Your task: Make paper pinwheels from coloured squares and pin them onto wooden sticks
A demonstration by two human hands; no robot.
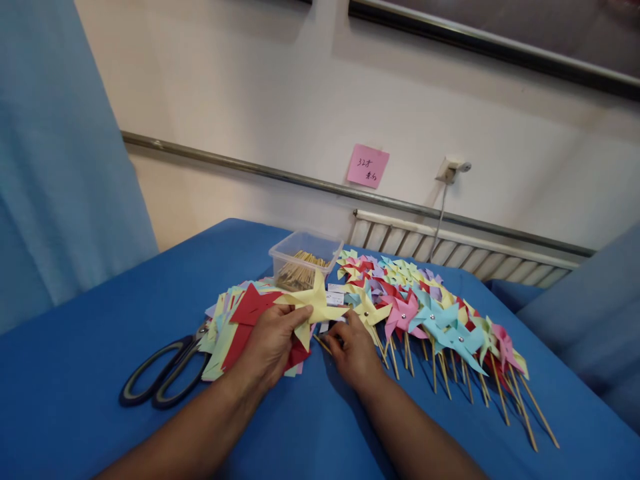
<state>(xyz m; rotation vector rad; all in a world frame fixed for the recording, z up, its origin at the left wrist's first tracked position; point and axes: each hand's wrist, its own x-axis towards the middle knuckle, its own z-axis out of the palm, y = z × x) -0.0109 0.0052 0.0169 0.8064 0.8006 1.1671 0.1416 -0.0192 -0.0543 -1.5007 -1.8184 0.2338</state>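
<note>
A yellow paper pinwheel (314,308) is pinched between the thumb and fingers of my left hand (277,337), above a stack of coloured paper sheets (225,333) with red paper (250,307) on top. Close to the pinwheel's right tip is my right hand (354,350), its fingers curled together; what they hold, if anything, is hidden. A thin wooden stick (323,345) shows just left of those fingers, and I cannot tell whether they touch it. Small white packets (335,298) lie behind the hands.
Finished pinwheels (435,320) on sticks lie in rows at the right. Behind the paper stands a clear plastic box (295,257) of wooden sticks. Large scissors (167,373) rest at the left on the blue tablecloth (125,300). A radiator (465,247) lines the wall.
</note>
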